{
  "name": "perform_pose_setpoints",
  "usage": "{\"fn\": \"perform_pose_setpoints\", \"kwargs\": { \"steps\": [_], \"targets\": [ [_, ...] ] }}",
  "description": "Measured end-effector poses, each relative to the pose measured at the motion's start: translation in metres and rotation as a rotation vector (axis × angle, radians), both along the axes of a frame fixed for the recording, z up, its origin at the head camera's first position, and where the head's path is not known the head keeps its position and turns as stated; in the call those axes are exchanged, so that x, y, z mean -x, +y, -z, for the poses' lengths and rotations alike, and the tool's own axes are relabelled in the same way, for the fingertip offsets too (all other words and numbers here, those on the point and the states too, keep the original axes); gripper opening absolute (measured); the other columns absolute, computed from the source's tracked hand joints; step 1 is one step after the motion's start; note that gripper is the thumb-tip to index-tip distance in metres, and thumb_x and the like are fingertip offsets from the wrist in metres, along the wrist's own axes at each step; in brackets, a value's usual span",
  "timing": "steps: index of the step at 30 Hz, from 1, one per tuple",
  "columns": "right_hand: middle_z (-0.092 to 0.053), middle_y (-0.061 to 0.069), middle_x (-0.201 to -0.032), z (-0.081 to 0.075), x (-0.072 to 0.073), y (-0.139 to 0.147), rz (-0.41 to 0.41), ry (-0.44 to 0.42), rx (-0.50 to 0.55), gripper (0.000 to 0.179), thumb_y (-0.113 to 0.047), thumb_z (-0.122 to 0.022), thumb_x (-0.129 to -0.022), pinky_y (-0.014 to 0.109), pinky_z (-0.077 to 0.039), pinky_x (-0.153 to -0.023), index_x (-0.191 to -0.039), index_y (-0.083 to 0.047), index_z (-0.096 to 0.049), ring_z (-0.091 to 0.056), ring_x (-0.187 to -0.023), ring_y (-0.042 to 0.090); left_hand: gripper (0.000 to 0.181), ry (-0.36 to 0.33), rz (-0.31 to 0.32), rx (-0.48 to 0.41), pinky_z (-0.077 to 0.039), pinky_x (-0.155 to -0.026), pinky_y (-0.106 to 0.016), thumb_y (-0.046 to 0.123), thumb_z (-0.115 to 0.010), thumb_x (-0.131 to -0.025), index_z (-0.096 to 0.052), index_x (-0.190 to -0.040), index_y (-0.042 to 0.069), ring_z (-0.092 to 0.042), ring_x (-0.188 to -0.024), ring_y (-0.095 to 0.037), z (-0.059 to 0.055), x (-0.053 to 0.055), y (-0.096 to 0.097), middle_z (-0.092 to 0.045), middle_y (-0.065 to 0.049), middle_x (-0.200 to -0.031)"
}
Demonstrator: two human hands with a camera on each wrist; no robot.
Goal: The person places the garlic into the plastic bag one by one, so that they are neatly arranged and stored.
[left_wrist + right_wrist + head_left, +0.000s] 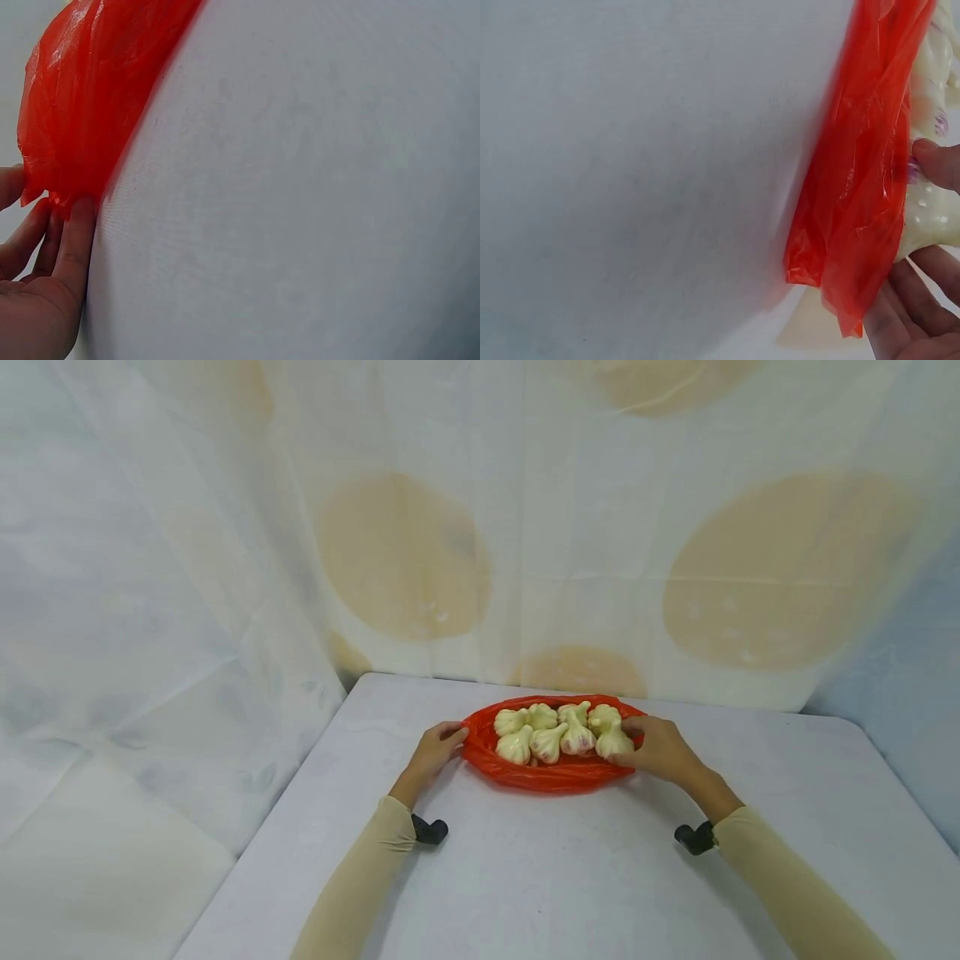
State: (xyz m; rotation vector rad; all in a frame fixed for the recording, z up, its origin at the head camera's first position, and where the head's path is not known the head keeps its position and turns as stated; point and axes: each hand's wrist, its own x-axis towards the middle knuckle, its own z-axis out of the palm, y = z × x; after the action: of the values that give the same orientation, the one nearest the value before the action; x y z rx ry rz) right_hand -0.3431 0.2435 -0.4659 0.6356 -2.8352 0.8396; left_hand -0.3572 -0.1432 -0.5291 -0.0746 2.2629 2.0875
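A red plastic bag [555,783] lies spread wide on the table, with several pale garlic bulbs [546,743] in two rough rows inside it. At the bag's left end is my left hand [435,750]; its fairly straight fingers [77,232] touch the bag's edge in the left wrist view. My right hand [662,750] reaches over the right end and holds the rightmost front garlic bulb [613,742]. In the right wrist view, the thumb rests on one side of that garlic bulb [928,217] and the other fingers lie against its far side, beside the red plastic.
The white tabletop [555,885] extends in front of the bag and to both sides. Behind it hangs a pale sheet [570,543] with large tan ovals, and another sheet [135,652] hangs at the left. A black wrist mount [430,831] sits below the left sleeve.
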Motion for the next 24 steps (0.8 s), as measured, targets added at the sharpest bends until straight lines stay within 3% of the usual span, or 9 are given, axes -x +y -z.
{"fn": "perform_pose_setpoints", "kwargs": {
  "steps": [13, 24],
  "targets": [
    [-0.059, 0.004, -0.089, 0.0082, 0.0015, -0.0038, 0.043, -0.051, -0.031, 0.051, -0.038, -0.074, -0.064, 0.038, -0.048, -0.071, -0.099, -0.005, -0.059, -0.052, -0.082, 0.024, 0.034, -0.009, -0.004, 0.010, -0.048, -0.077, -0.028, 0.029, -0.058, -0.083, -0.054, -0.112, 0.012, -0.054, -0.098, -0.017, -0.0002, -0.0007, 0.0002, -0.054, -0.004, -0.109],
    [-0.060, 0.006, -0.087, 0.0074, 0.0012, -0.0043, 0.050, -0.035, -0.032, 0.052, -0.037, -0.076, -0.063, 0.039, -0.048, -0.070, -0.099, -0.003, -0.060, -0.052, -0.080, 0.024, 0.033, -0.011, -0.007, 0.015, -0.049, -0.076, -0.028, 0.029, -0.058, -0.084, -0.055, -0.111, 0.012, -0.054, -0.098, -0.017, -0.0022, -0.0018, 0.0007, -0.054, -0.004, -0.109]
  ]
}}
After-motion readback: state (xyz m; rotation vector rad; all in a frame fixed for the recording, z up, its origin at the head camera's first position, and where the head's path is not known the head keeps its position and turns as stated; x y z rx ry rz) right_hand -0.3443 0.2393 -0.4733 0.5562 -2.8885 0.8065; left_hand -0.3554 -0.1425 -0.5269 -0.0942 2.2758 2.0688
